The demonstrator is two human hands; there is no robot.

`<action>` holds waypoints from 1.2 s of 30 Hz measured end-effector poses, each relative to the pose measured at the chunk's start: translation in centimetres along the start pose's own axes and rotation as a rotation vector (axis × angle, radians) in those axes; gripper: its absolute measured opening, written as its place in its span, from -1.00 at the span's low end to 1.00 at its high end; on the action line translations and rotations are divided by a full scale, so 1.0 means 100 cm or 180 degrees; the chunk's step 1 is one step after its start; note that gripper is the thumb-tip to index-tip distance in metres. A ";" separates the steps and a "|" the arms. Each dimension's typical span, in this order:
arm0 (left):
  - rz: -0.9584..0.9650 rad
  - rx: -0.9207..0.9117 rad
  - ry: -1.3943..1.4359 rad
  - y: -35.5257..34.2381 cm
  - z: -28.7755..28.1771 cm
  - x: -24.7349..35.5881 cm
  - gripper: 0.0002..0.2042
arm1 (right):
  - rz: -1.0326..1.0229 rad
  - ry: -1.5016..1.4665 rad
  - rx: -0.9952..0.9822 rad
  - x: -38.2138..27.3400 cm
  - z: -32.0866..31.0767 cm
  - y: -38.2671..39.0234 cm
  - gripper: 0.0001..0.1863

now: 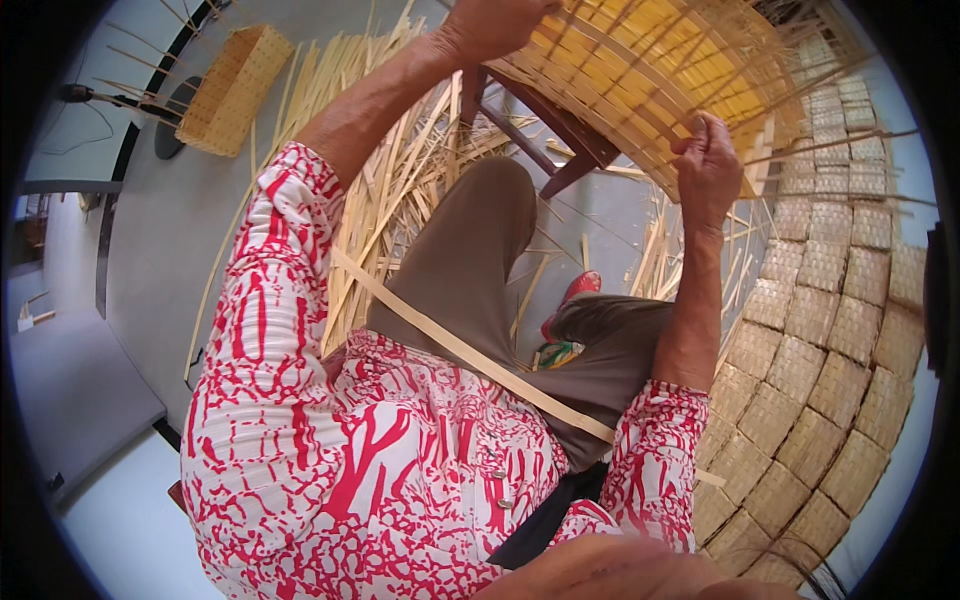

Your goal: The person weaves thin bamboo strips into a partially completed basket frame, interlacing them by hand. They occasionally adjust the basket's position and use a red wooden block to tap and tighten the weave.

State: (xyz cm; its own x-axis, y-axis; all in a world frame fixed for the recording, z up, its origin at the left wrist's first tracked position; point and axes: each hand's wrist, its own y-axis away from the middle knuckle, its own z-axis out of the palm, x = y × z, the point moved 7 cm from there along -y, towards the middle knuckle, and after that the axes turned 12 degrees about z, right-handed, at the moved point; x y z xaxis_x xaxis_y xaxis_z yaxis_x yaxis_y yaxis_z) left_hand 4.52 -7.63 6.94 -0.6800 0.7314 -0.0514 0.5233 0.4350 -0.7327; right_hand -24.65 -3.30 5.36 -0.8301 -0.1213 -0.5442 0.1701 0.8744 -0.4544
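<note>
A half-woven yellow bamboo basket (640,60), with long splints sticking out, is held up at the top over a dark red wooden stool (574,158). My left hand (495,25) is closed on its upper left edge, fingertips partly cut off by the frame. My right hand (710,160) grips its lower right edge, fingers curled round the weave and strips. A long pale bamboo strip (470,360) lies slanting across my lap, passing under my right forearm.
Loose bamboo strips (380,140) cover the floor at left and between my knees. A finished woven basket (232,90) stands at upper left beside a dark stand. Several stacked woven squares (830,330) form long rows on my right. A grey panel (80,380) is at far left.
</note>
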 end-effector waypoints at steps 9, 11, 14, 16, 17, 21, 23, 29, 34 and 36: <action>-0.1626 0.1015 0.1015 0.049 -0.011 -0.028 -0.72 | 0.0069 -0.1385 -0.0189 0.009 -0.032 0.008 -0.57; -0.1913 0.1431 0.1397 0.072 -0.006 -0.056 -0.61 | 0.0206 -0.1785 -0.0101 0.033 -0.045 0.006 -0.70; -0.1639 0.1720 0.0557 0.074 0.000 -0.072 -0.47 | 0.0756 -0.2304 0.0560 0.068 -0.068 0.012 -0.79; -0.1860 0.1688 0.1128 0.063 0.011 -0.080 -0.41 | 0.1049 -0.2383 0.1072 0.113 -0.081 0.012 -0.70; -0.1973 0.1677 0.1428 0.060 0.021 -0.082 -0.38 | 0.1012 -0.2595 0.0966 0.123 -0.077 0.012 -0.64; -0.1714 0.2063 0.1930 0.046 0.048 -0.090 -0.42 | 0.1472 -0.3218 -0.0014 0.149 -0.025 -0.001 -0.31; -0.1813 0.2210 0.1673 0.042 0.034 -0.071 -0.50 | 0.1673 -0.3597 0.0046 0.105 -0.007 -0.001 -0.29; -0.1845 0.2623 0.1961 0.036 0.031 -0.093 -0.63 | 0.1950 -0.3511 0.0232 0.092 -0.004 -0.017 -0.52; -0.1571 0.2817 0.1491 0.035 0.014 -0.097 -0.68 | 0.2003 -0.3539 0.0136 0.096 0.009 -0.023 -0.61; -0.1683 0.2767 0.1609 0.036 0.014 -0.099 -0.66 | 0.2071 -0.3646 -0.0088 0.093 0.012 -0.023 -0.63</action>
State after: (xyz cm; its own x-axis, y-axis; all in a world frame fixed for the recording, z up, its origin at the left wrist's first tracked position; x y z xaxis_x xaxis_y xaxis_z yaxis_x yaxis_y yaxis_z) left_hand 12.43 -14.05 3.88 -0.3215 0.7781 0.5396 -0.4356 0.3845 -0.8139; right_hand -32.17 -7.01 0.50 0.3182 0.0077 -0.9480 0.3429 0.9313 0.1227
